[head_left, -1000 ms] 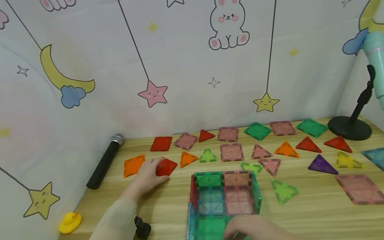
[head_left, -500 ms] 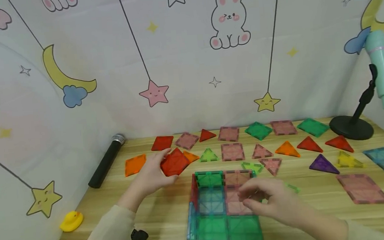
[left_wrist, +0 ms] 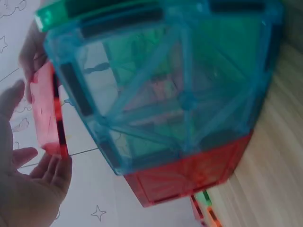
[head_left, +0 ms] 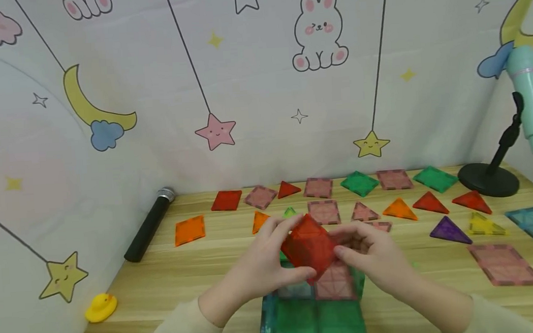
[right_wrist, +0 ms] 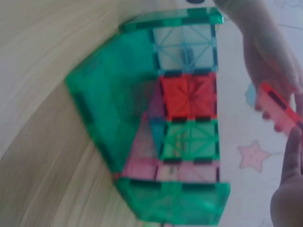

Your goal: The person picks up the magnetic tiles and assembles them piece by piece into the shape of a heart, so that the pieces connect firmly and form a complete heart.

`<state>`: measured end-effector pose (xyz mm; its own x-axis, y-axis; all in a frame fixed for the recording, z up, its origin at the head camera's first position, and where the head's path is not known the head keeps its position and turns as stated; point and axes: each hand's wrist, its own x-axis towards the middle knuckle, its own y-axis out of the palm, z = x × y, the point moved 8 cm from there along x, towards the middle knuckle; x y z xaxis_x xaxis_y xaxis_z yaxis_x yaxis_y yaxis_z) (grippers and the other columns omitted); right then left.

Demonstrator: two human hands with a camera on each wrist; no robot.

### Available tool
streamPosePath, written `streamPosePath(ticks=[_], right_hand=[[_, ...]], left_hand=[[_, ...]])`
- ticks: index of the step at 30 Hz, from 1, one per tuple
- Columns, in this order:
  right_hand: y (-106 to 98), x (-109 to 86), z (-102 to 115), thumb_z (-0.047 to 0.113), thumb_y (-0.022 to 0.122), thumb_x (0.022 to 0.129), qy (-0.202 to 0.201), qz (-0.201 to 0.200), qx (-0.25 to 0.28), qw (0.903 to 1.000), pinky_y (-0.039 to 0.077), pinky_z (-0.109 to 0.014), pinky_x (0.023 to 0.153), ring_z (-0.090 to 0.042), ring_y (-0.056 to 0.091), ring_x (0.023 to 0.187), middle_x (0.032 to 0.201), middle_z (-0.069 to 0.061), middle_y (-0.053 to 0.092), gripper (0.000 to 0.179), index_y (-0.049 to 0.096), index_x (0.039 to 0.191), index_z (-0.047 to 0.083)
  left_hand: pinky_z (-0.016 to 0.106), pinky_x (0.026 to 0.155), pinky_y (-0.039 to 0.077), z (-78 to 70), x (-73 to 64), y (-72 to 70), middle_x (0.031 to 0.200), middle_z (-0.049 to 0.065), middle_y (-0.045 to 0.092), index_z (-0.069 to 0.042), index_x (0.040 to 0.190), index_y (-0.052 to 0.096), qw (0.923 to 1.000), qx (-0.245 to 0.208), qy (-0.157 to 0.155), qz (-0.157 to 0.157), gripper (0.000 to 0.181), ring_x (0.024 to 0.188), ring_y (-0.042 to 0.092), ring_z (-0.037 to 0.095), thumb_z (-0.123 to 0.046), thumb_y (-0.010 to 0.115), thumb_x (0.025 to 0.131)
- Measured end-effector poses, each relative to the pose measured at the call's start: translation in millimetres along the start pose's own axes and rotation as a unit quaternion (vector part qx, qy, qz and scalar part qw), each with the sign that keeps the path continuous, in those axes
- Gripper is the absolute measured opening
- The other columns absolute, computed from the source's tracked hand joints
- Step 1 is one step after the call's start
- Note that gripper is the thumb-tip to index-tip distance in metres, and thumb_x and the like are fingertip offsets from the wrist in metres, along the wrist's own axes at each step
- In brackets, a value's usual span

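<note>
Just above an open box of translucent magnetic tiles [head_left: 340,320], my left hand [head_left: 259,271] holds a red square magnetic tile [head_left: 309,248] between thumb and fingers, its corners pointing up and down. On the tile's right corner, the thumb and fingers of my right hand [head_left: 375,259] pinch it too. The left wrist view shows the box's blue side wall [left_wrist: 187,99] and a red wall [left_wrist: 189,177] beyond it. Its green side [right_wrist: 109,94] faces the right wrist camera. Both hands and the red tile hide the box's far walls in the head view.
Rows of loose tiles lie behind the box, among them an orange square [head_left: 190,231] and a purple triangle [head_left: 449,228]. Left stand a black microphone [head_left: 148,227] and a yellow rubber duck [head_left: 101,307]. A mint microphone on a stand [head_left: 528,99] is at back right.
The left hand has lifted the red square tile from the table and carried it right, over the box. The right hand has risen from the box's near side to meet the tile.
</note>
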<state>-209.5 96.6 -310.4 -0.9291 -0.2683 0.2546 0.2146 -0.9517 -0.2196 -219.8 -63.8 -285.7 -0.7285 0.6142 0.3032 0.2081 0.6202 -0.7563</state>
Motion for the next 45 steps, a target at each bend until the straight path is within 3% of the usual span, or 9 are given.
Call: streamPosePath(ticks=[6,14,18,20,24,29,34,38,45], right_hand=[[-13,-12.8,-5,0.008,0.060,0.091,-0.037,0.057,-0.046,0.9966,0.053,-0.030,0.063,-0.013,0.062,0.075,0.097,-0.002,0.066,0.019,0.065,0.107,-0.002],[-19,-38.7,-10,-0.011,0.057,0.086,-0.154,0.106,-0.036,0.9818,0.053,-0.029,0.058,-0.011,0.063,0.075,0.096,0.002,0.066,0.027,0.067,0.105,0.006],[-15,-55.3,-10,-0.017,0.062,0.080,-0.228,0.109,-0.057,0.9659,0.052,-0.024,0.057,-0.010,0.061,0.077,0.095,-0.001,0.066,0.039,0.067,0.107,0.011],[-10,-62.3,-11,-0.015,0.064,0.079,-0.260,0.116,-0.073,0.9560,0.050,-0.021,0.059,-0.009,0.061,0.078,0.094,-0.001,0.066,0.039,0.066,0.107,0.012],[0,-72.0,-18,-0.006,0.065,0.083,-0.294,0.144,-0.096,0.9398,0.049,-0.017,0.065,-0.011,0.061,0.081,0.094,-0.002,0.065,0.029,0.065,0.105,0.012],[11,-80.5,-28,-0.007,0.063,0.085,-0.297,0.202,-0.084,0.9294,0.051,-0.020,0.067,-0.014,0.062,0.086,0.096,-0.007,0.064,0.023,0.062,0.103,0.007],[15,-83.5,-30,-0.012,0.062,0.083,-0.270,0.232,-0.054,0.9329,0.053,-0.025,0.069,-0.014,0.062,0.089,0.100,-0.007,0.064,0.031,0.060,0.106,0.008],[15,-85.2,-28,-0.010,0.064,0.082,-0.264,0.258,-0.041,0.9284,0.052,-0.027,0.074,-0.014,0.061,0.091,0.105,-0.007,0.063,0.036,0.057,0.111,0.008],[13,-83.3,-27,-0.002,0.069,0.081,-0.268,0.272,-0.048,0.9231,0.051,-0.029,0.076,-0.013,0.059,0.094,0.109,-0.006,0.062,0.040,0.055,0.118,0.007]], left_hand=[[0.025,0.073,0.050,-0.7,6.0,13.2,0.107,-0.002,0.059,-0.012,0.130,0.055,0.9881,-0.138,-0.027,0.062,0.038,0.082,0.057,0.007,-0.013,0.060,0.093],[0.019,0.076,0.049,-16.3,-0.2,33.6,0.102,0.003,0.063,-0.006,0.113,0.063,0.9771,-0.159,0.032,0.138,0.022,0.088,0.057,0.002,-0.007,0.059,0.092],[0.020,0.078,0.048,-12.8,-3.9,23.9,0.107,0.004,0.062,-0.006,0.113,0.064,0.9816,-0.116,0.074,0.133,0.022,0.093,0.057,0.006,-0.009,0.059,0.092],[0.026,0.081,0.049,3.5,-4.4,8.1,0.110,0.006,0.061,-0.004,0.115,0.063,0.9898,-0.085,0.065,0.093,0.024,0.096,0.057,0.013,-0.011,0.060,0.092],[0.041,0.088,0.047,68.3,-7.0,-31.7,0.115,0.008,0.059,-0.004,0.120,0.060,0.9982,-0.026,-0.053,-0.002,0.031,0.102,0.056,0.026,-0.017,0.061,0.092],[0.048,0.090,0.044,163.0,-32.8,-70.3,0.118,0.015,0.058,-0.001,0.124,0.057,0.9761,0.093,-0.184,-0.069,0.041,0.106,0.055,0.034,-0.020,0.064,0.088],[0.056,0.095,0.036,230.3,-66.5,-84.7,0.126,0.032,0.046,0.009,0.129,0.046,0.9510,0.173,-0.252,-0.047,0.058,0.115,0.045,0.046,-0.020,0.066,0.084],[0.057,0.093,0.035,251.0,-79.6,-84.4,0.120,0.034,0.048,0.011,0.123,0.050,0.9425,0.202,-0.266,-0.009,0.059,0.110,0.045,0.049,-0.026,0.069,0.081],[0.061,0.094,0.032,251.4,-76.9,-80.2,0.132,0.034,0.039,0.004,0.134,0.045,0.9406,0.212,-0.265,0.010,0.077,0.115,0.038,0.052,-0.043,0.072,0.079]])
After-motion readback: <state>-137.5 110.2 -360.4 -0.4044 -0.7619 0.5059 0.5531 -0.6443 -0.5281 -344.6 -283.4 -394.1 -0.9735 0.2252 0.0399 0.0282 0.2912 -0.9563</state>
